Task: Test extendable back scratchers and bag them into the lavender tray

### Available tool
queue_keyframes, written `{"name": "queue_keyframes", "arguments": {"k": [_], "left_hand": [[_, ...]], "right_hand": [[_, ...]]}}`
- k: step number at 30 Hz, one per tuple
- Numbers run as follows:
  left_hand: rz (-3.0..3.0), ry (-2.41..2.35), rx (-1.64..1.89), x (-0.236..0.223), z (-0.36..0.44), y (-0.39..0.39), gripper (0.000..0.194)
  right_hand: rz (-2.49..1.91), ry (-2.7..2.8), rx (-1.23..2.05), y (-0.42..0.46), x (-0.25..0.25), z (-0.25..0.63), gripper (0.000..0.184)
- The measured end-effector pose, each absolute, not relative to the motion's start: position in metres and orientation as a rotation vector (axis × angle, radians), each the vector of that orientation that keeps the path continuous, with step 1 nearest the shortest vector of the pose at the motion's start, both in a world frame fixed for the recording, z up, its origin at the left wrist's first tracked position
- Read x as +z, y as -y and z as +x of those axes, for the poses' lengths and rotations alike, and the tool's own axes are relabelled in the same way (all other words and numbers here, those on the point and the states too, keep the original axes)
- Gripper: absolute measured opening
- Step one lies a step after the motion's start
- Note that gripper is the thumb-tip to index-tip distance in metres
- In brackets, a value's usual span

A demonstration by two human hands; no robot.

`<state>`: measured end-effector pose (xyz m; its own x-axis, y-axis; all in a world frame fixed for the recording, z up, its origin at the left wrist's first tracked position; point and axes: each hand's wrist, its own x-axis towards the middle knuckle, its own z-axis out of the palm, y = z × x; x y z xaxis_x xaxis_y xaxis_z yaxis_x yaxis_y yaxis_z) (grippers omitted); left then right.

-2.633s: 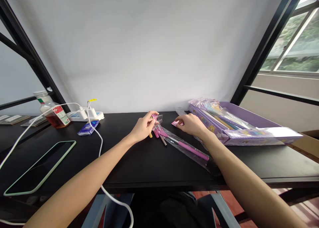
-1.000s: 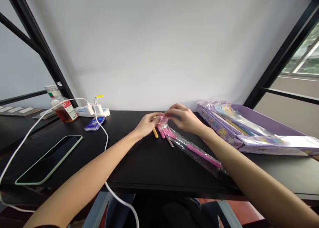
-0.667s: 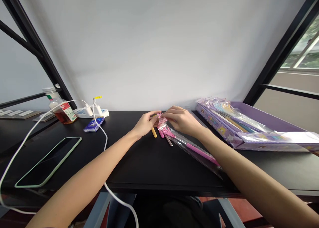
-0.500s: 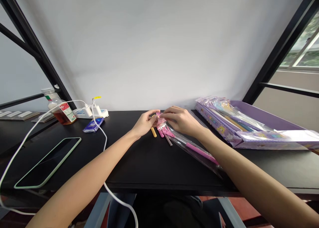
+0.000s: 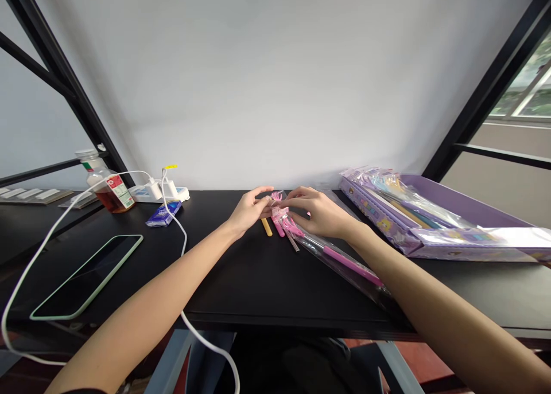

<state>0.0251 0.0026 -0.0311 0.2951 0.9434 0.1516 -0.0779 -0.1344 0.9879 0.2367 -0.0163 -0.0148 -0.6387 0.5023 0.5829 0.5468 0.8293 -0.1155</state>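
Note:
My left hand [image 5: 248, 211] pinches at the mouth end of a clear plastic sleeve [image 5: 318, 246]. Thumb and fingers of my right hand [image 5: 317, 211] close on the same end from the other side. Inside the sleeve lies a pink back scratcher [image 5: 350, 265], slanting toward the front right under my right forearm. Just beyond my fingertips a pink claw-shaped head [image 5: 276, 196] shows. Under my hands lie a yellow handle [image 5: 267, 227], a pink handle [image 5: 279, 227] and a thin metal rod [image 5: 293, 240]; my fingers hide their far ends.
At right, a purple box [image 5: 413, 242] holds several bagged items. A phone [image 5: 88, 276], a blue packet [image 5: 163, 213], a power strip [image 5: 181, 194] and a bottle of brown liquid [image 5: 112, 196] are at left. A white cable [image 5: 184, 245] crosses the black desk [image 5: 241, 291].
My fingertips have shifted slightly at the sleeve end, and the pink claw head shows more clearly above them. The view has moved a little; the other things stay put.

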Motion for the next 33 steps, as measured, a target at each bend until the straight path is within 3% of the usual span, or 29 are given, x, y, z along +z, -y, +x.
{"name": "queue_keyframes", "arguments": {"k": [9,16,22,27,33], "left_hand": [[1.573,-0.845,1.081,-0.036,0.027,-0.003,0.039],[1.813,-0.977,1.151,-0.042,0.025,-0.002,0.042],[1.761,-0.967,1.212,-0.041,0.023,-0.005,0.037],[1.602,-0.928,1.312,-0.038,0.023,-0.004,0.037],[1.412,-0.784,1.222,-0.031,0.028,0.003,0.051]], "right_hand": [[-1.052,1.965,0.126,0.011,-0.012,0.242,0.021],[-1.196,2.155,0.379,0.002,-0.022,0.244,0.022],[-1.381,2.309,0.760,0.003,-0.014,0.256,0.036],[-1.199,2.431,1.188,0.007,-0.005,0.268,0.041],[-1.038,2.363,1.113,0.013,-0.001,0.258,0.047]]}}
